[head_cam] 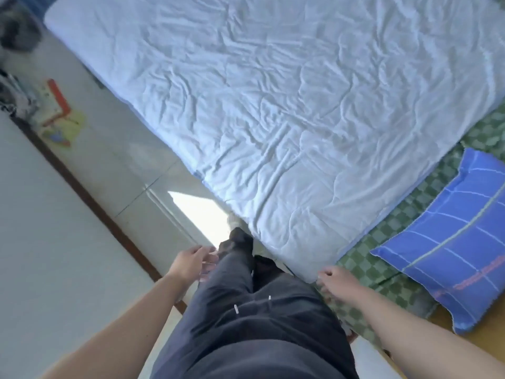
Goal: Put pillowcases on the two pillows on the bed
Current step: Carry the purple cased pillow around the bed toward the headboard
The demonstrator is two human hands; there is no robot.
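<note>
A pillow in a blue case with pale grid lines (448, 242) lies at the right on the green checked sheet (388, 233) of the bed. A wrinkled pale quilt (273, 105) covers most of the bed. My left hand (192, 262) hangs over the floor beside my dark trouser leg, fingers relaxed and holding nothing. My right hand (334, 279) hovers at the quilt's near corner with loosely curled fingers, holding nothing. I see no second pillow and no loose pillowcase.
I stand at the bed's edge on a pale tiled floor (131, 170) with a bright sun patch (199, 214). A wall with a dark skirting board (90, 198) runs along the left. Colourful items (58, 113) and clutter sit at the far left.
</note>
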